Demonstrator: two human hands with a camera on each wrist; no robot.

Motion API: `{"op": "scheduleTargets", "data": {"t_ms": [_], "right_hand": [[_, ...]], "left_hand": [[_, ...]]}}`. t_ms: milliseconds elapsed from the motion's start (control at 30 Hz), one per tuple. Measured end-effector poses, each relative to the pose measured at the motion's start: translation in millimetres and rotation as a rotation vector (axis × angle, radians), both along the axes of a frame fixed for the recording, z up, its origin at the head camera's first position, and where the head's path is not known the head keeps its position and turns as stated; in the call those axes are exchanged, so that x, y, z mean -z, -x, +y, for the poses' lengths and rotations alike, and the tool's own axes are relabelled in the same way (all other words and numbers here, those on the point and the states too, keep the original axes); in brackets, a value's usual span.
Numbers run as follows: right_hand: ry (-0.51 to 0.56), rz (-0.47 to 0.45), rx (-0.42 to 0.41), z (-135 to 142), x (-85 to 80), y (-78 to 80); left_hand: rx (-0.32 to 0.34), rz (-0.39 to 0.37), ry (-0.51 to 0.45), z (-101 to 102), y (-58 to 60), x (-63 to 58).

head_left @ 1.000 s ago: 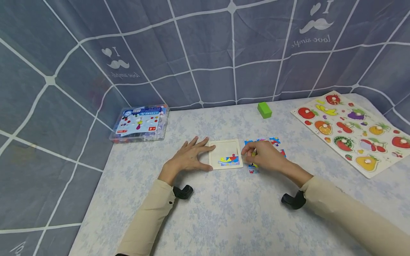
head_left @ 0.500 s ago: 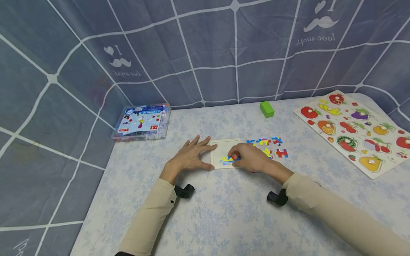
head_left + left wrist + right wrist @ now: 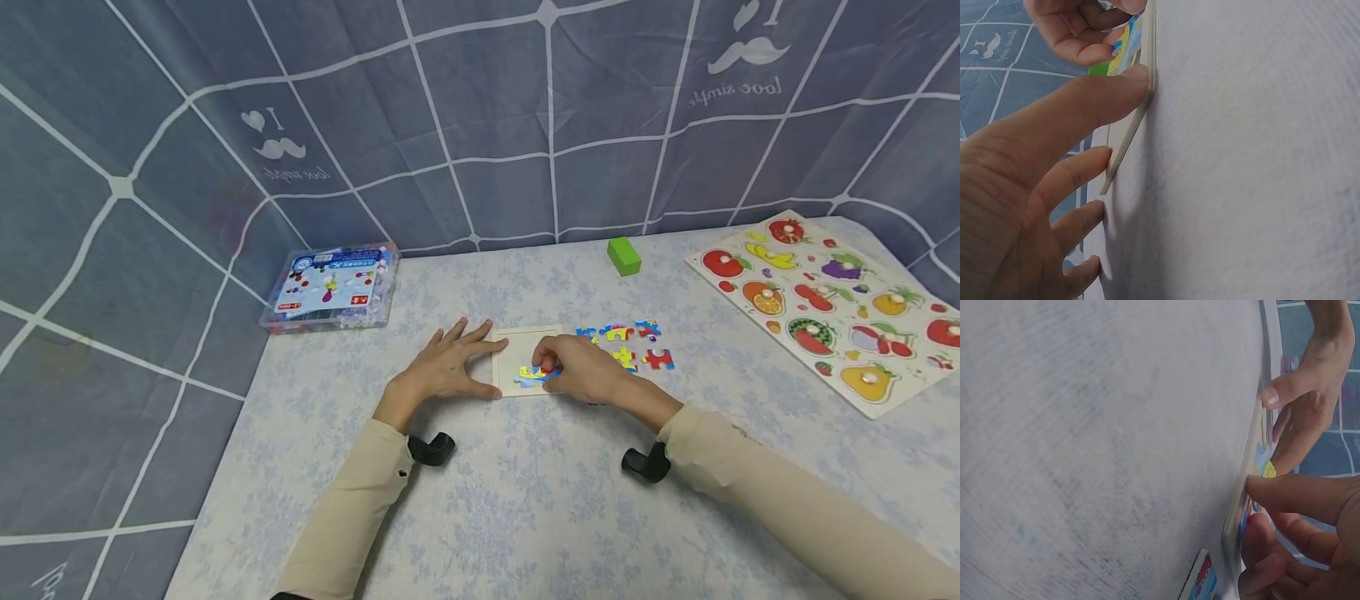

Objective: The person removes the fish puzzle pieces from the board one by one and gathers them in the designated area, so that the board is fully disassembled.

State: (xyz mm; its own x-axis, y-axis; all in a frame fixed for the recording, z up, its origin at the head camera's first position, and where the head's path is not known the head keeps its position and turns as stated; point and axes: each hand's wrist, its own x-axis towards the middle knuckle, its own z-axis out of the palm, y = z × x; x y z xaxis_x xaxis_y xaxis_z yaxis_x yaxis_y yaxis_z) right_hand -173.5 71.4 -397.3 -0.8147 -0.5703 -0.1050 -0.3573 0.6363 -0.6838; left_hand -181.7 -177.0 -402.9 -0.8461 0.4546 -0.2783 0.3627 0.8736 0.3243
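A shallow wooden puzzle tray (image 3: 512,350) lies flat on the cloth-covered table. Joined jigsaw pieces (image 3: 528,379), yellow and blue, fill part of its lower right. My left hand (image 3: 446,368) is spread beside the tray, thumb and index finger touching its left edge. Over the tray's right side, my right hand (image 3: 585,368) pinches a red and blue puzzle piece (image 3: 548,367), mostly covered by the fingers. In the right wrist view the right thumb (image 3: 1300,494) lies at the tray's near edge. Several loose puzzle pieces (image 3: 658,359) lie right of the tray, some hidden under the right hand.
A green block (image 3: 624,256) stands behind the loose pieces. At the back left is a clear plastic box (image 3: 330,290) with a printed label. A fruit peg board (image 3: 873,410) lies at the right. A blue-grey curtain (image 3: 495,108) hangs behind the table.
My right hand has moved left from the loose pieces onto the tray's right side, and has held almost still there since half a second ago. The left hand keeps its place at the tray.
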Motion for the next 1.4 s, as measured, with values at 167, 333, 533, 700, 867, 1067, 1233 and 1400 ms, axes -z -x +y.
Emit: {"op": "scheduleTargets", "data": {"t_ms": [167, 333, 533, 700, 867, 1067, 1233, 1400], "right_hand": [[0.020, -0.008, -0.001, 0.6, -0.5, -0.6], [0.078, -0.027, -0.007, 1.4, -1.5, -1.0], [0.160, -0.082, -0.010, 2.4, -1.8, -1.5], [0.199, -0.089, 0.030, 3.0, -4.4, -0.3], [0.241, -0.101, 0.070, 8.6, -8.7, 1.1], [0.237, -0.119, 0.104, 27.7, -10.3, 1.0], [0.194, -0.137, 0.134, 48.1, -7.4, -2.5], [0.167, -0.124, 0.160, 69.3, -5.7, -8.7]], "left_hand": [[0.001, 0.005, 0.000, 0.3, -0.1, 0.4], [-0.001, -0.002, -0.002, 0.4, -0.7, 0.5], [0.003, 0.003, -0.004, 0.1, 0.6, 1.4], [-0.001, 0.001, -0.001, 0.8, 0.5, 0.2], [-0.004, -0.002, 0.000, 1.7, 0.8, 0.2], [-0.006, -0.008, 0.002, 2.5, 1.3, 0.3], [-0.002, -0.002, 0.006, 1.8, 0.9, 0.5], [-0.002, -0.006, 0.002, 0.8, 0.0, 0.0]]}}
